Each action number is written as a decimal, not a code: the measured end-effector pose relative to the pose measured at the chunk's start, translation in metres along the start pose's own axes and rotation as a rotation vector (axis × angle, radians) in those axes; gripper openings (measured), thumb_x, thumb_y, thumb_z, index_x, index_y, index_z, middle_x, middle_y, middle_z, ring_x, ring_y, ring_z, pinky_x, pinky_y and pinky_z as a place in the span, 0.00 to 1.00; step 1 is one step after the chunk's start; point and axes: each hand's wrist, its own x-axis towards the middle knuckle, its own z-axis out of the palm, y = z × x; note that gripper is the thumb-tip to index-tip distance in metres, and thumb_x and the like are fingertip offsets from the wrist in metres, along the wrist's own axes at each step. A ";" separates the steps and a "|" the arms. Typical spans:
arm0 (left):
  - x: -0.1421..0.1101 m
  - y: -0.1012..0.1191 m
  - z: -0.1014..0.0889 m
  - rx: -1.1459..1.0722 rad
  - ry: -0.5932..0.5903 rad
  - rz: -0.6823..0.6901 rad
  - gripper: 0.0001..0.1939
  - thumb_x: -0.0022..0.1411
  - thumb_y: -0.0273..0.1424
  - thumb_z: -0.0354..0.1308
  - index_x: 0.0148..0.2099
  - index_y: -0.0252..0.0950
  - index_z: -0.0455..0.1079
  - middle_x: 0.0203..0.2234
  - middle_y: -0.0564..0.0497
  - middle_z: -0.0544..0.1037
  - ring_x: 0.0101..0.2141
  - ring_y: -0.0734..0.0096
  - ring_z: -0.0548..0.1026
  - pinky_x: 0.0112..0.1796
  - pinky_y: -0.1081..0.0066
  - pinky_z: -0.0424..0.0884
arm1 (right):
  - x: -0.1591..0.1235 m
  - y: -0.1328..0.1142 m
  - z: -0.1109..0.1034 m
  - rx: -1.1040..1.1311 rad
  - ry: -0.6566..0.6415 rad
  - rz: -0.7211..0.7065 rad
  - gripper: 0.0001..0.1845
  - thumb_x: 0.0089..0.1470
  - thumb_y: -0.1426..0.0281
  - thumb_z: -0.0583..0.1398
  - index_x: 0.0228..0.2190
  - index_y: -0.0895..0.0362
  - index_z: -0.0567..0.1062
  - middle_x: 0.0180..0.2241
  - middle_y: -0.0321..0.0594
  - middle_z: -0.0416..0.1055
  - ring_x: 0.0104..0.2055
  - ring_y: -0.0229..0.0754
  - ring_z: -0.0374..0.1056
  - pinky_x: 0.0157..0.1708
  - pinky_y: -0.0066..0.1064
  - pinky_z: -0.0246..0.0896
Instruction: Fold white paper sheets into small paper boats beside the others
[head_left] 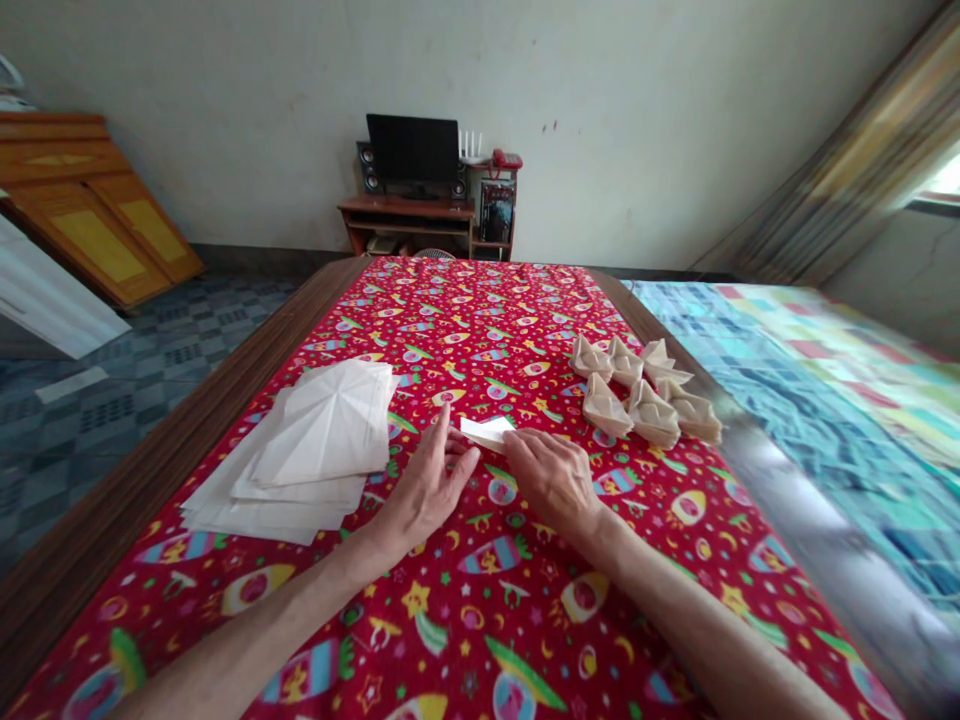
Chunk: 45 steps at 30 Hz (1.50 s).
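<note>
A small folded piece of white paper (486,431) lies between my hands, just above the red patterned cloth. My right hand (551,478) grips its right end, fingers curled over it. On the other side, my left hand (433,470) has its index finger stretched forward and its thumb apart, close to the paper's left end; whether it touches the paper I cannot tell. To the left rests a loose stack of creased white paper sheets (322,430). Several folded paper shapes (631,408), cream in colour and boat-like, stand grouped in two rows at the right.
The red cloth (487,570) covers a long table with a brown wooden edge (97,530). A bed with a blue patchwork cover (810,400) adjoins the right side. Beyond the far end, a small desk (409,207) carries a monitor (414,150). A wooden cabinet (97,215) stands left.
</note>
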 end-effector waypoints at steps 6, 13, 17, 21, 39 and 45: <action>0.014 0.026 0.015 -0.065 -0.104 -0.014 0.26 0.66 0.36 0.46 0.64 0.33 0.52 0.48 0.41 0.73 0.48 0.61 0.72 0.50 0.60 0.68 | 0.005 -0.010 -0.005 0.120 0.054 0.042 0.10 0.61 0.74 0.50 0.39 0.59 0.71 0.35 0.43 0.75 0.37 0.38 0.70 0.34 0.27 0.59; 0.036 0.028 0.022 0.083 -0.038 0.062 0.23 0.60 0.25 0.47 0.57 0.33 0.63 0.40 0.45 0.78 0.36 0.67 0.77 0.41 0.67 0.73 | 0.004 -0.006 -0.002 0.043 0.042 0.260 0.11 0.61 0.69 0.50 0.31 0.56 0.72 0.28 0.37 0.74 0.29 0.36 0.68 0.27 0.27 0.50; 0.035 0.029 0.023 0.140 -0.017 0.076 0.22 0.56 0.22 0.49 0.53 0.34 0.67 0.42 0.45 0.78 0.40 0.64 0.76 0.42 0.67 0.72 | 0.008 -0.005 -0.006 -0.017 0.027 0.286 0.11 0.60 0.65 0.52 0.39 0.55 0.72 0.27 0.36 0.74 0.27 0.36 0.67 0.24 0.28 0.44; 0.034 0.034 0.019 0.140 -0.016 0.110 0.20 0.57 0.23 0.51 0.52 0.34 0.68 0.42 0.45 0.77 0.38 0.65 0.77 0.40 0.69 0.73 | 0.010 -0.002 -0.009 -0.017 -0.052 0.270 0.11 0.60 0.67 0.51 0.37 0.54 0.73 0.24 0.35 0.74 0.24 0.36 0.66 0.21 0.30 0.39; 0.037 0.016 0.014 0.195 -0.097 0.113 0.09 0.55 0.21 0.52 0.26 0.35 0.70 0.22 0.55 0.64 0.24 0.77 0.65 0.26 0.77 0.61 | 0.005 -0.004 -0.008 0.211 -0.113 0.411 0.12 0.56 0.68 0.53 0.38 0.53 0.75 0.25 0.36 0.75 0.25 0.36 0.67 0.25 0.25 0.47; 0.023 0.011 0.013 0.354 -0.244 0.168 0.12 0.59 0.20 0.50 0.31 0.36 0.72 0.27 0.53 0.67 0.28 0.75 0.69 0.29 0.76 0.64 | 0.001 -0.004 -0.007 0.110 -0.295 0.304 0.10 0.56 0.68 0.55 0.38 0.50 0.75 0.28 0.38 0.71 0.27 0.37 0.66 0.23 0.27 0.44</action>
